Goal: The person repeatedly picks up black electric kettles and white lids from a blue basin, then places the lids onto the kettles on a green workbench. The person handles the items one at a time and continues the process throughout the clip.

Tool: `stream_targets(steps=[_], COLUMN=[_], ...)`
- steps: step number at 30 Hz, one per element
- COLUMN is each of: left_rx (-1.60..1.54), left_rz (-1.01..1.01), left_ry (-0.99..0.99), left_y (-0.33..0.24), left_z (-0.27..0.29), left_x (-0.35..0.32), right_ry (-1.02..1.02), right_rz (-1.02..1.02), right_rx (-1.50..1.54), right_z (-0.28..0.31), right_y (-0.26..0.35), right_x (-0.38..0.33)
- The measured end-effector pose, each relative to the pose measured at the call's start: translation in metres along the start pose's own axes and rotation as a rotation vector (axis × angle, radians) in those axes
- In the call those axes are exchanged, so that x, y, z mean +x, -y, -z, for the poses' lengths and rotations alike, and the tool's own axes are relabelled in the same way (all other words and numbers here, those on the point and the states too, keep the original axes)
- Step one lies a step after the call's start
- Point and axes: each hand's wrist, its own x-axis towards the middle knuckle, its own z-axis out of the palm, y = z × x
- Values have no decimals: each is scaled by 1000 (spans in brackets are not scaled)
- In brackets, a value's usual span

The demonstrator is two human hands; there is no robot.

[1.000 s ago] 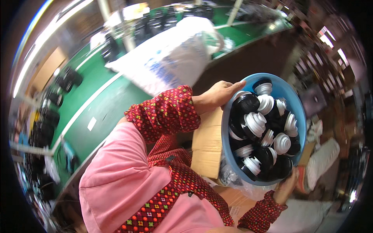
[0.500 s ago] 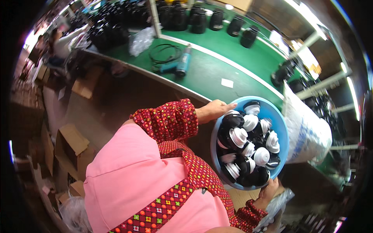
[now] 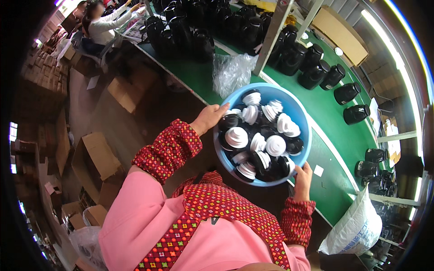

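Note:
A light blue round basin (image 3: 303, 126) is held up between my two hands. It is filled with black and white screw-in stoppers (image 3: 275, 145), their white parts ridged, lying at all angles. My left hand (image 3: 210, 118) grips the rim at the basin's left side, with the thumb over the edge. On the lower right, my right hand (image 3: 303, 179) has its fingers closed on the rim. The basin hangs over the near edge of the green workbench (image 3: 332, 151) and hides part of it.
Behind the basin lies a crumpled clear plastic bag (image 3: 233, 71) beside a pale post (image 3: 274, 38). Black jugs (image 3: 314, 74) line the bench. A white sack (image 3: 355, 226) stands at the lower right. Cardboard boxes (image 3: 97, 156) are on the floor; a seated person (image 3: 100, 28) works far left.
The basin has moved left along the bench, both hands still on its rim. My view has turned left; the teal heat gun on the bench no longer shows.

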Motion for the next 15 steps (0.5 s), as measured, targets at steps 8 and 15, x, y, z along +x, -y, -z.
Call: stream_targets(steps=[8, 15], left_rx=[-63, -298], left_rz=[164, 274], left_ry=[103, 79], left_y=[20, 27], left_z=[9, -3], left_x=[63, 126], right_ry=[-138, -168], right_rz=[-96, -99], right_rx=[-304, -195], right_z=[-30, -45], right_y=[74, 101], right_x=[41, 120])
